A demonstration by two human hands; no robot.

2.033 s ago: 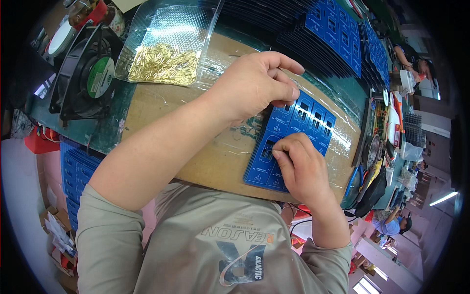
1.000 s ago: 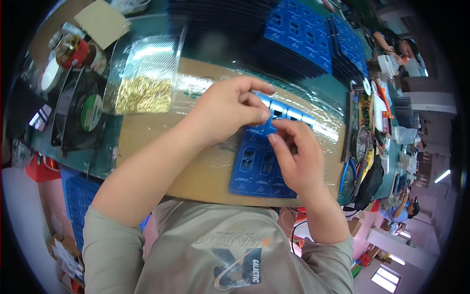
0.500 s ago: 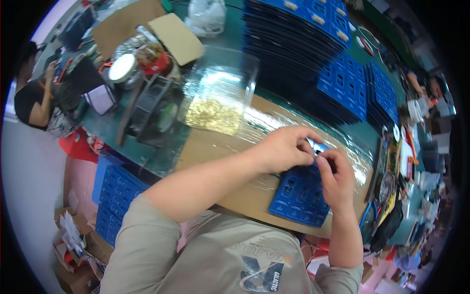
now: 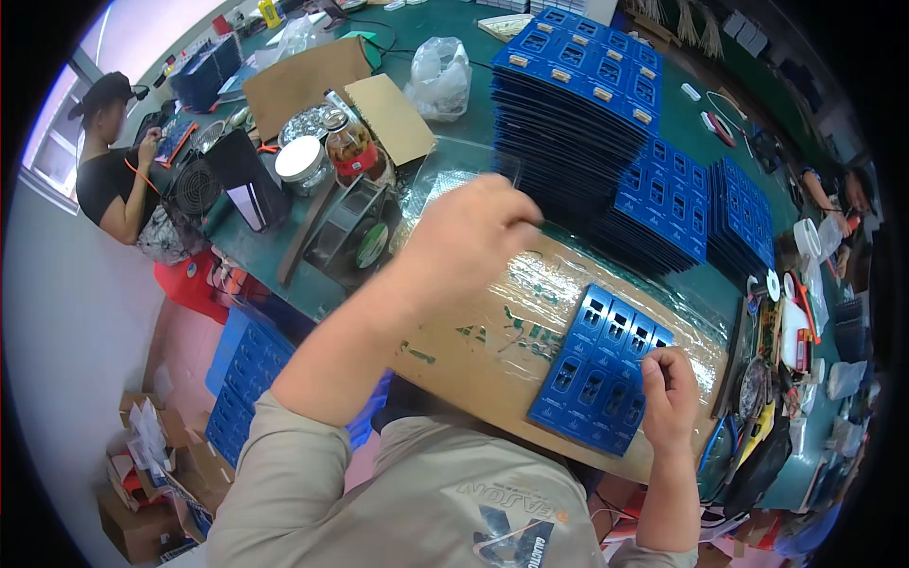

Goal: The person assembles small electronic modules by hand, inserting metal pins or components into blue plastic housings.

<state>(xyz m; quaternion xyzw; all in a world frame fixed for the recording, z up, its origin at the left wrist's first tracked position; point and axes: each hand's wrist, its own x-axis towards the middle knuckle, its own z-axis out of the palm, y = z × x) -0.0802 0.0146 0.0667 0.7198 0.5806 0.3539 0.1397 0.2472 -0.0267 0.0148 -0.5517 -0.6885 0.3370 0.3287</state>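
A blue circuit-board panel [image 4: 592, 374] with rows of dark cut-outs lies flat on the cardboard mat [image 4: 483, 364] in front of me. By its right edge is my right hand [image 4: 670, 390], fingers curled in against the thumb; whatever they may hold is hidden. My left hand [image 4: 469, 232] is raised over the far left part of the mat, its fingers bent together and slightly blurred. I cannot make out anything in them. Beneath and behind that hand sits a clear plastic tray [image 4: 436, 175], mostly covered by it.
A tall stack of blue panels [image 4: 573, 123] stands at the back, with lower stacks [image 4: 663, 204] to its right. A black fan [image 4: 350, 232], a lidded jar [image 4: 301, 161] and a plastic bag [image 4: 440, 80] are at the left. Tools [image 4: 753, 417] line the right side. A person [image 4: 114, 180] sits far left.
My left hand has left the panel's top edge and moved left and away, over the tray. My right hand has drawn back to the panel's right edge. The view has shifted too.
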